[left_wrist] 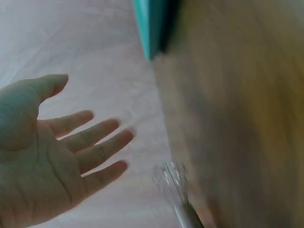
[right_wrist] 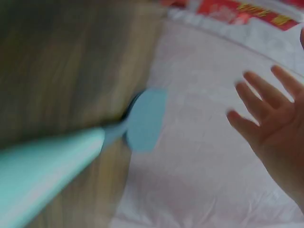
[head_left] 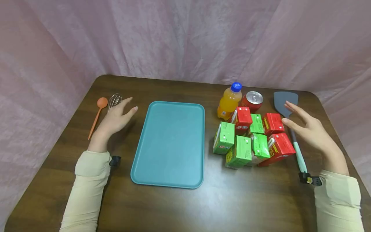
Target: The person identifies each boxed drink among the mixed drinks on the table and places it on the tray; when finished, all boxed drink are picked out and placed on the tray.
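Observation:
My left hand (head_left: 113, 121) hovers over the left side of the table with its fingers extended and nothing in its grasp. Beside it lies a wire whisk (head_left: 114, 101), whose handle is hidden in the head view but partly shows in the left wrist view. Left of the whisk is an orange spoon (head_left: 102, 103). Over on the right, my right hand (head_left: 316, 134) is held with fingers spread, also holding nothing. Partly behind that hand lies a spatula (head_left: 285, 100) with a grey head and a mint handle (right_wrist: 57, 166). Red drink cartons (head_left: 279, 146) stand nearest to its fingertips.
A teal tray (head_left: 171, 145) lies mid-table, with nothing on it. Right of it stand green drink cartons (head_left: 224, 137) grouped with the red ones. Behind them are an orange drink bottle (head_left: 229, 101) with a blue cap and a red can (head_left: 252, 99). A pink curtain (head_left: 185, 42) hangs behind.

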The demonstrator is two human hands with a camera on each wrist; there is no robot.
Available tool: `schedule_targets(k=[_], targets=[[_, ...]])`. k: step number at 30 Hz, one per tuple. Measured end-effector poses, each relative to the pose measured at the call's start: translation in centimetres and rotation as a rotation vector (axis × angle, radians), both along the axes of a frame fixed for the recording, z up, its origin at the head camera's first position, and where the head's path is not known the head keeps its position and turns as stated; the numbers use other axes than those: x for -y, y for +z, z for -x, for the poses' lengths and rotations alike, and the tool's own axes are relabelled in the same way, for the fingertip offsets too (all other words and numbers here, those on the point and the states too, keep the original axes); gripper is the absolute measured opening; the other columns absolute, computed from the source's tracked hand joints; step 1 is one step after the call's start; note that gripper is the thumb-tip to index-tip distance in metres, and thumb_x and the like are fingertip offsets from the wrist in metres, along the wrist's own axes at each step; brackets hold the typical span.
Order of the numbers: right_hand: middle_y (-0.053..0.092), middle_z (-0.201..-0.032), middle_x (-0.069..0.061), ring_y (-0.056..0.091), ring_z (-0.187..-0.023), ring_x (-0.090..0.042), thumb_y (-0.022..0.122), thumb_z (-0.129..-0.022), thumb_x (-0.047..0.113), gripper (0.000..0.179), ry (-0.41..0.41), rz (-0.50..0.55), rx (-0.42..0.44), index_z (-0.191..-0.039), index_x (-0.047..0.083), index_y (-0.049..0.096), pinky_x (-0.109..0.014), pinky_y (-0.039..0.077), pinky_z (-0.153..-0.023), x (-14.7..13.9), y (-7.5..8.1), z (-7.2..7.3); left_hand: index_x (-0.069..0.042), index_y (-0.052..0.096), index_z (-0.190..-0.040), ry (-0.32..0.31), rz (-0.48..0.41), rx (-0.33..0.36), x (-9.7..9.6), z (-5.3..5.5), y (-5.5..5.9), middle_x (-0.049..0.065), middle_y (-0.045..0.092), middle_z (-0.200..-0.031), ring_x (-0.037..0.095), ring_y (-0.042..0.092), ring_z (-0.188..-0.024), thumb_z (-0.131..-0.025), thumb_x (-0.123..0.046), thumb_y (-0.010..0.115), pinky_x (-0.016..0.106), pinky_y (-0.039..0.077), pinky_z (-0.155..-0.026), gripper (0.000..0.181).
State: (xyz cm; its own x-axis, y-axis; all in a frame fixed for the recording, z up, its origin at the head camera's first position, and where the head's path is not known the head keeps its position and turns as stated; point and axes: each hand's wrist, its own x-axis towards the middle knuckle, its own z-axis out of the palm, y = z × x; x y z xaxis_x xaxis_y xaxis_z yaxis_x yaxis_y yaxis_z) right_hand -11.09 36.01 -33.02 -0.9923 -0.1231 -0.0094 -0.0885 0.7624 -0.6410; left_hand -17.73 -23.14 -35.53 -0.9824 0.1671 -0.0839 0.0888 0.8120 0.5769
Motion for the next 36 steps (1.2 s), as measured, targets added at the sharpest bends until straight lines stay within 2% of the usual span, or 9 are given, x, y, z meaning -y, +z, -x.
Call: schedule_targets(k=[2, 4, 9, 13, 17, 21, 24, 29, 36], targets=[[0.035, -0.148, 0.0, 0.029, -0.135, -0.012, 0.057, -0.093, 0.021, 0.064, 0.057, 0.096, 0.02, -0.147, 0.033, 0.025, -0.019, 0.035, -0.099, 0.8, 0.0, 0.0, -0.006, 0.031, -0.144, 0.02, -0.026, 0.013, -0.6, 0.2, 0.0, 0.023, 0.043, -0.137, 0.041, 0.041, -0.125, -0.096, -0.051, 0.034, 0.057, 0.032, -0.099, 0.065], [0.039, -0.144, 0.007, 0.034, -0.129, -0.001, 0.057, -0.092, 0.013, 0.065, 0.123, 0.157, 0.019, -0.147, 0.028, 0.026, -0.005, 0.034, -0.087, 1.5, 0.0, 0.1, -0.003, 0.037, -0.139, 0.045, -0.034, 0.031, -1.0, 0.2, 0.0, 0.024, 0.054, -0.124, 0.039, 0.052, -0.112, -0.097, -0.048, 0.032, 0.056, 0.037, -0.093, 0.062], [0.042, -0.138, 0.015, 0.044, -0.116, 0.002, 0.057, -0.089, 0.003, 0.069, 0.224, 0.245, 0.054, -0.148, 0.023, 0.027, -0.014, 0.046, -0.08, 2.7, -0.3, 0.6, 0.005, 0.038, -0.133, 0.042, -0.04, 0.149, -1.2, -0.2, -0.3, 0.024, 0.063, -0.105, 0.035, 0.063, -0.092, -0.098, -0.046, 0.03, 0.05, 0.044, -0.086, 0.062], [0.042, -0.14, 0.01, 0.043, -0.116, 0.004, 0.06, -0.086, 0.002, 0.075, 0.213, 0.247, 0.068, -0.148, 0.026, 0.025, -0.013, 0.046, -0.08, 2.8, -0.4, 0.4, 0.01, 0.025, -0.137, 0.004, 0.049, 0.279, -1.6, -0.7, -0.7, 0.031, 0.054, -0.117, 0.04, 0.059, -0.101, -0.097, -0.051, 0.03, 0.052, 0.044, -0.087, 0.073], [0.046, -0.138, 0.011, 0.042, -0.118, 0.007, 0.062, -0.084, 0.0, 0.075, 0.201, 0.249, 0.031, -0.147, 0.023, 0.028, -0.008, 0.04, -0.083, 2.2, -0.5, 0.2, 0.014, 0.018, -0.138, -0.023, 0.13, 0.351, -2.2, -0.9, -0.8, 0.037, 0.048, -0.12, 0.044, 0.056, -0.104, -0.097, -0.049, 0.033, 0.055, 0.044, -0.086, 0.077], [0.05, -0.131, 0.019, 0.045, -0.116, 0.007, 0.06, -0.084, -0.006, 0.073, 0.206, 0.317, 0.028, -0.146, 0.017, 0.03, -0.009, 0.043, -0.083, 1.6, -0.8, 0.2, 0.013, 0.024, -0.135, -0.064, 0.076, 0.374, -2.9, -0.8, -0.9, 0.029, 0.057, -0.105, 0.031, 0.064, -0.083, -0.097, -0.041, 0.042, 0.045, 0.048, -0.078, 0.069], [0.051, -0.127, 0.021, 0.047, -0.114, 0.007, 0.059, -0.084, -0.01, 0.071, 0.199, 0.373, 0.041, -0.146, 0.011, 0.031, -0.008, 0.043, -0.085, 1.2, -1.0, 0.2, 0.013, 0.027, -0.133, -0.102, 0.058, 0.365, -3.2, -0.7, -1.1, 0.026, 0.059, -0.1, 0.024, 0.064, -0.075, -0.097, -0.033, 0.047, 0.04, 0.049, -0.074, 0.062], [0.055, -0.124, 0.019, 0.05, -0.112, 0.006, 0.057, -0.084, -0.011, 0.067, 0.186, 0.43, 0.064, -0.144, 0.008, 0.034, -0.01, 0.044, -0.083, 0.8, -1.3, 0.1, 0.015, 0.03, -0.131, -0.162, 0.041, 0.368, -3.4, -0.7, -1.4, 0.023, 0.06, -0.093, 0.022, 0.064, -0.07, -0.095, -0.019, 0.052, 0.04, 0.05, -0.074, 0.054], [0.059, -0.12, 0.019, 0.054, -0.109, 0.005, 0.057, -0.085, -0.008, 0.061, 0.198, 0.379, 0.098, -0.141, 0.004, 0.037, -0.016, 0.05, -0.078, 0.1, -1.3, 0.4, 0.016, 0.033, -0.129, -0.199, -0.003, 0.376, -3.2, -0.8, -1.9, 0.02, 0.058, -0.086, 0.02, 0.065, -0.066, -0.092, -0.003, 0.05, 0.034, 0.052, -0.067, 0.045]])
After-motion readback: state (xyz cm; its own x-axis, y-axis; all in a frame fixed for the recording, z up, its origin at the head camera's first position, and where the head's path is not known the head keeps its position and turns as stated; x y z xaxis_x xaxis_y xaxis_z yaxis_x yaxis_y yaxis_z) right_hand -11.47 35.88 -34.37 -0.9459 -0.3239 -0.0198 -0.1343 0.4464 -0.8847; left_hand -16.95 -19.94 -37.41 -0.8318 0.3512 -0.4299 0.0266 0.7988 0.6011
